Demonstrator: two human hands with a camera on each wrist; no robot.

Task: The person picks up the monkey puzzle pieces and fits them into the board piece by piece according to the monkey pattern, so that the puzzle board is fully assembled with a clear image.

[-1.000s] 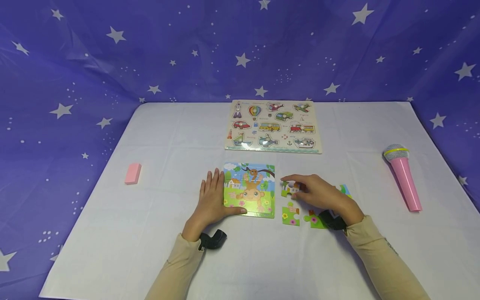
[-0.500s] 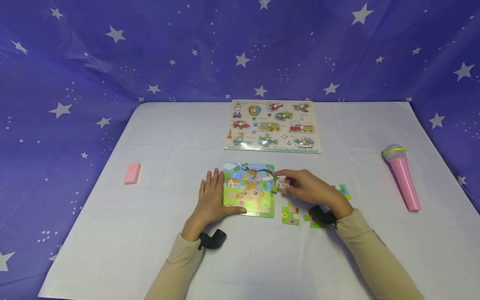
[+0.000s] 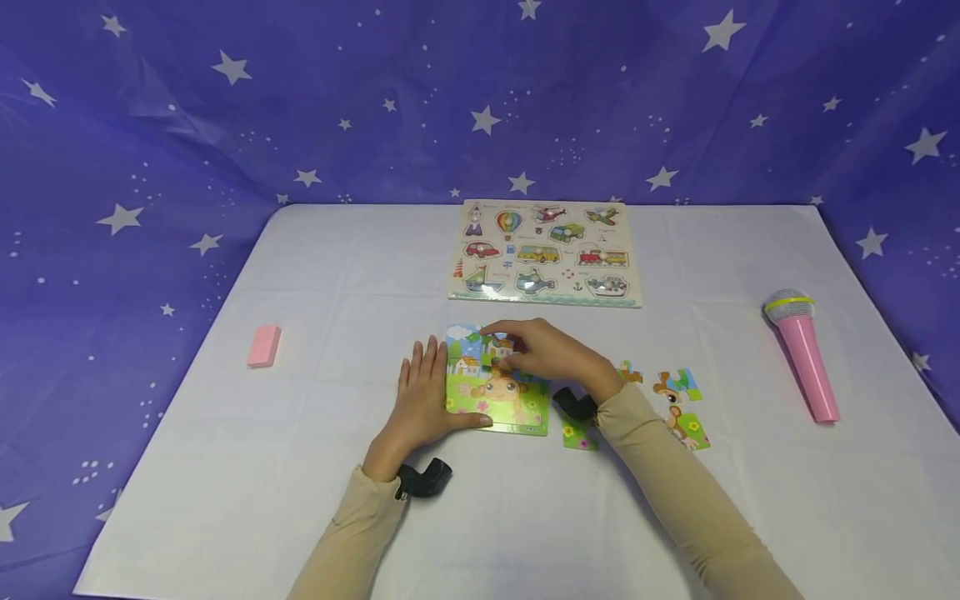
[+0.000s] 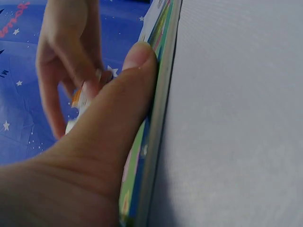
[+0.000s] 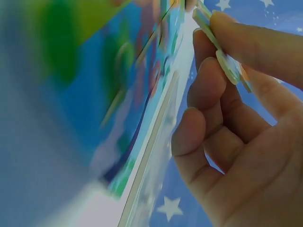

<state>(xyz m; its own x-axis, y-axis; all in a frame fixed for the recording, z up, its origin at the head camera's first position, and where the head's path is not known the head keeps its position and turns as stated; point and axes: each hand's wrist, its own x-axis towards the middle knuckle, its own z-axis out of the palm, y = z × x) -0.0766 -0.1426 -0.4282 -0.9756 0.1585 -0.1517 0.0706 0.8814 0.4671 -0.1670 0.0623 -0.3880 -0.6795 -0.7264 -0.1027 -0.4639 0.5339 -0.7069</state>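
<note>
Starry curtains (image 3: 405, 58) back a white table (image 3: 195, 492) where right grip (image 3: 558, 352) pinches a puzzle piece (image 3: 499, 348), left grip (image 3: 418, 406) spread.

Your puzzle board (image 3: 529, 430), square and printed with a monkey, lies flat, picture up; your left hand (image 3: 418, 404) touches its left edge. Above the board, your right hand (image 3: 553, 350) pinches a small knobbed piece (image 3: 496, 347) showing a house. Loose pieces (image 3: 687, 384) lie right of the board, some partly hidden.
</note>
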